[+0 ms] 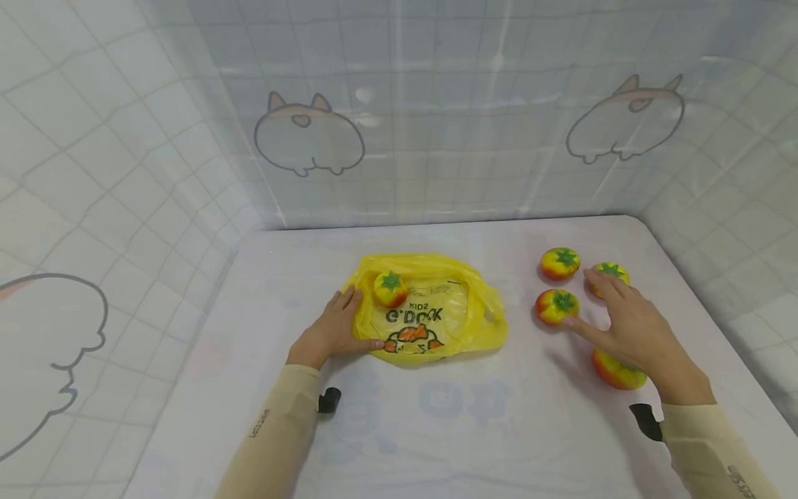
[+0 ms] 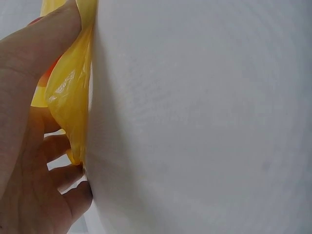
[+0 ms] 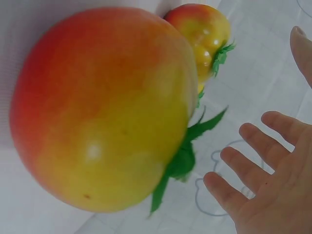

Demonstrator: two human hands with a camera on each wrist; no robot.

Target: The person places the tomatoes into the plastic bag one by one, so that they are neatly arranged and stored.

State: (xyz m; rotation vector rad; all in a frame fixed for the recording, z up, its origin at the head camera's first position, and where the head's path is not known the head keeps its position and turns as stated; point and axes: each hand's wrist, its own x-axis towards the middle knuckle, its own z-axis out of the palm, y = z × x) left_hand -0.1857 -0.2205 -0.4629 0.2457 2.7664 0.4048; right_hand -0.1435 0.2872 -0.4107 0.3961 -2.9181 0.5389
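Head view is showing the left hand (image 1: 330,329) resting, fingers relaxed, against a yellow plastic bag (image 1: 451,305); the right hand (image 1: 639,329), spread and empty, is hovering over round red-yellow green-leaved fruits (image 1: 551,309). Curling around one evenly is probably working best.

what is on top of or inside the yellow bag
A red-and-yellow tomato lies within the outline of the yellow bag; I can't tell whether inside or on top. The left hand covers part of the edge, hiding whatever is there.
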